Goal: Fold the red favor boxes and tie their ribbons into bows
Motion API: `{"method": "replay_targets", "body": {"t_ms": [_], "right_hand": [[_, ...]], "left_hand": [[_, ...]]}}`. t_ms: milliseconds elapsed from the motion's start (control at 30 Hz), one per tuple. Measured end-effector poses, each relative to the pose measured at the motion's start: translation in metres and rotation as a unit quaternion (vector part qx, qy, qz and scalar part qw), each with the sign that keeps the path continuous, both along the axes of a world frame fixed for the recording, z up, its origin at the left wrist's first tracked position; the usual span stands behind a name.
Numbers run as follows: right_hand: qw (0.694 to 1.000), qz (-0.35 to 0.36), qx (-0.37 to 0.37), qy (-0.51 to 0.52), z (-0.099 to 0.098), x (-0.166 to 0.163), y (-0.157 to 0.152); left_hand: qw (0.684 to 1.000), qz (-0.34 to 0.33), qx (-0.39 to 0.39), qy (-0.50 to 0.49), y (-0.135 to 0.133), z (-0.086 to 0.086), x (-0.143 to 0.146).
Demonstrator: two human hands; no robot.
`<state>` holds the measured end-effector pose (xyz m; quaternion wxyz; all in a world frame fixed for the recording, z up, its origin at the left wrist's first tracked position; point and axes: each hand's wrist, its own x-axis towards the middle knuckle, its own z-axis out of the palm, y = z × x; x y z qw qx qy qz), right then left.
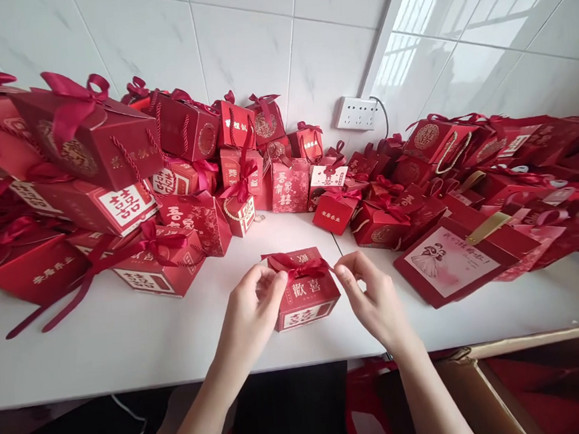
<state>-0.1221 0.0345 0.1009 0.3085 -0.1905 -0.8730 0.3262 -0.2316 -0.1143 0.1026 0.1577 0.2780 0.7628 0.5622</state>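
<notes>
One red box (307, 299) sits on the white table (179, 339), between the fingertips of the left hand (256, 301) and right hand (371, 297), which pinch its one ribbon (307, 269) from either side. Behind and alongside crowd dozens of other boxes (290, 187), too packed to count exactly; one socket strip (359, 113) marks the wall (245, 40).

Bare left forearm (204, 401) slanting from seven o'clock toward one, left hand (256, 298) in a thumb-and-finger pinch, bare right forearm (425, 377) slanting from five toward eleven, right hand (372, 296) likewise pinched, hands apart
</notes>
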Motion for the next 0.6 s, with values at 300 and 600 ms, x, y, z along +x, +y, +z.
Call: {"method": "replay_targets", "body": {"t_ms": [300,600], "right_hand": [[0.991,-0.028,-0.099,-0.087,0.011,-0.022,-0.007],[0.956,0.097,-0.275,-0.015,-0.006,-0.017,0.001]], "left_hand": [[0.999,-0.024,-0.025,-0.017,0.006,0.007,-0.005],[0.983,-0.136,-0.004,-0.127,-0.004,-0.004,-0.031]]}}
